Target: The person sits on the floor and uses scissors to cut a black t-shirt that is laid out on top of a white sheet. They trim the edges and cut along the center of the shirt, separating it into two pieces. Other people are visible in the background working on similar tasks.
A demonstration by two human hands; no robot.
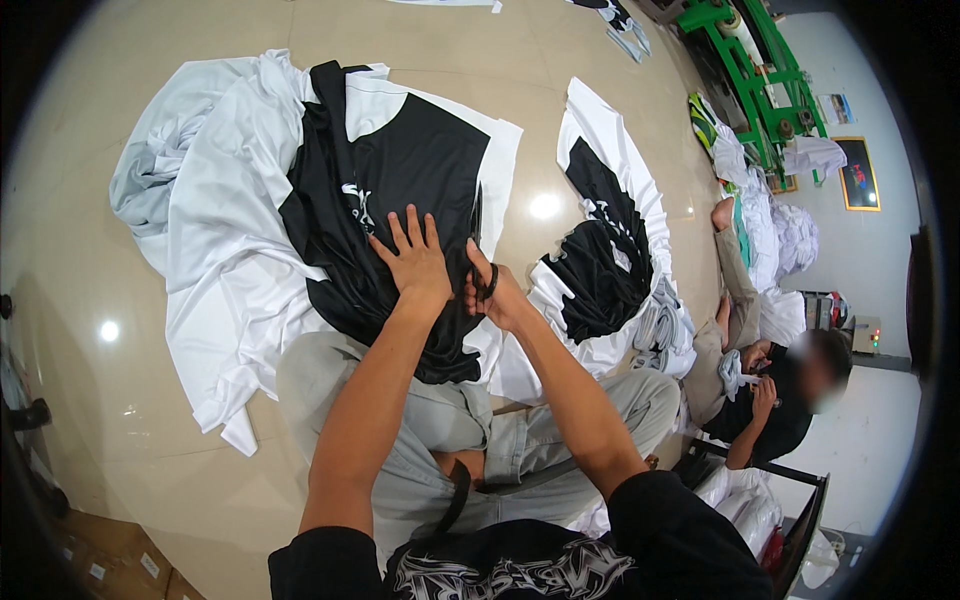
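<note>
Spread on the floor before my crossed legs is black printed fabric with white borders, bunched white cloth along its left. My left hand lies on the black fabric with fingers spread. My right hand grips black-handled scissors, their blades pointing away from me along the right edge of the black piece, close beside my left hand. Whether the blades are open is hard to tell. A second crumpled black-and-white piece lies to the right.
A person sits on the right, holding grey cloth beside piles of white fabric. A green machine stands at upper right. Cardboard boxes are at lower left, and a black metal frame at lower right.
</note>
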